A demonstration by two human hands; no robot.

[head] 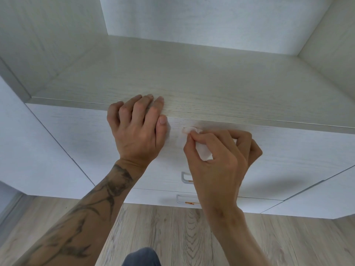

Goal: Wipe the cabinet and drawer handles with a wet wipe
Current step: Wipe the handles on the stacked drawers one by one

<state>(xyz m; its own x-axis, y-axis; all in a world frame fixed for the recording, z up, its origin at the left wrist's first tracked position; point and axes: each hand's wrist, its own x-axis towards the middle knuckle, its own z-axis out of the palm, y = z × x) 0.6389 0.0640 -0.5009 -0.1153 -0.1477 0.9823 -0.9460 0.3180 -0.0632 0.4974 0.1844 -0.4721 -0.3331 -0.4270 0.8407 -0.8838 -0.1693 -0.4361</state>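
Observation:
My right hand [221, 160] pinches a crumpled white wet wipe [204, 150]. The wipe's tip touches the top drawer front just under the cabinet's top edge, where the handle itself is hidden by the wipe and fingers. My left hand [138, 129] rests flat on the front edge of the pale wood cabinet top [211, 89], fingers over the edge, holding nothing. Lower down, a silver handle [185, 177] shows on the second drawer. Below it, another silver handle [185, 200] carries an orange-red smear.
The cabinet top sits in a recess with side walls left and right and a white back wall [201, 20]. White cabinet panels flank the drawers. Light wood floor [172, 237] lies below, with my dark-clad knee [142, 257] at the bottom.

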